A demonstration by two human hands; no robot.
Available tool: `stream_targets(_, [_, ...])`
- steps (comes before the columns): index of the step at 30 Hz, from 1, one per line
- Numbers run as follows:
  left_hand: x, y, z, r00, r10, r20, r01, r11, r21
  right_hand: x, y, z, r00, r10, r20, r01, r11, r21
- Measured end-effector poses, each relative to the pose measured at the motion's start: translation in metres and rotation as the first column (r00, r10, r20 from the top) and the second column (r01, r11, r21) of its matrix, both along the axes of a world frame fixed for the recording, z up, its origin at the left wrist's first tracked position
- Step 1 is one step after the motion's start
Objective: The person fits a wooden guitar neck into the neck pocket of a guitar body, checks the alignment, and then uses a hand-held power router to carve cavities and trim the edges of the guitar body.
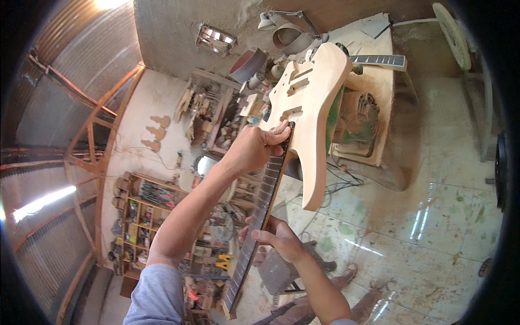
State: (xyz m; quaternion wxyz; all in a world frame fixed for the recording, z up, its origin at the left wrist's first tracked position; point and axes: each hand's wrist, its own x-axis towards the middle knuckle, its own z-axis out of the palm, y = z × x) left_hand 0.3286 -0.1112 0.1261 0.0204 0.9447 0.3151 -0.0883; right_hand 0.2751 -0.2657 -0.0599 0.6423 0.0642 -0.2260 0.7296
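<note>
An unpainted pale wooden guitar body [322,103] with routed cavities tilts in front of me, its long horn pointing toward me. A guitar neck [266,189] with a dark fretted fingerboard runs from the body's neck end down to the lower middle. My left hand [259,145] is closed at the joint, its thumb and fingers on the neck's end beside the body. Farther down, my right hand [279,239] wraps round the neck from beneath, thumb along its edge. Whether anything under the body supports it, I cannot tell.
Behind the body stands a dusty workbench [374,108] with another guitar neck [379,60] and a desk lamp [266,21]. A grey stool [281,271] stands below my right hand. Shelves [143,216] of tools line the left wall. Cables [344,181] lie by the bench.
</note>
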Motion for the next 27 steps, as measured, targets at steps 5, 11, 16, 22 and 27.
stream_targets(5, [-0.012,0.009,-0.003,0.995,-0.07,0.076,0.071,0.997,-0.008,0.001,-0.013,0.012,0.998,0.021,0.052,-0.016,0.995,-0.097])
stream_targets(11, [-0.027,0.025,-0.015,0.966,0.064,0.25,-0.001,0.97,-0.244,0.0,-0.023,0.026,0.997,-0.013,0.08,0.028,0.982,-0.189])
stream_targets(16, [-0.025,0.023,-0.016,0.96,0.075,0.269,0.001,0.962,-0.273,0.003,-0.028,0.035,0.993,-0.037,0.115,0.066,0.965,-0.254])
stream_targets(22, [-0.026,0.015,-0.018,0.96,0.034,0.277,0.027,0.976,-0.216,0.003,-0.033,0.039,0.993,-0.042,0.109,0.071,0.96,-0.271])
stream_targets(27, [-0.03,0.021,-0.027,0.941,-0.009,0.339,0.081,0.977,-0.199,-0.001,-0.036,0.039,0.987,-0.084,0.138,0.123,0.943,-0.309])
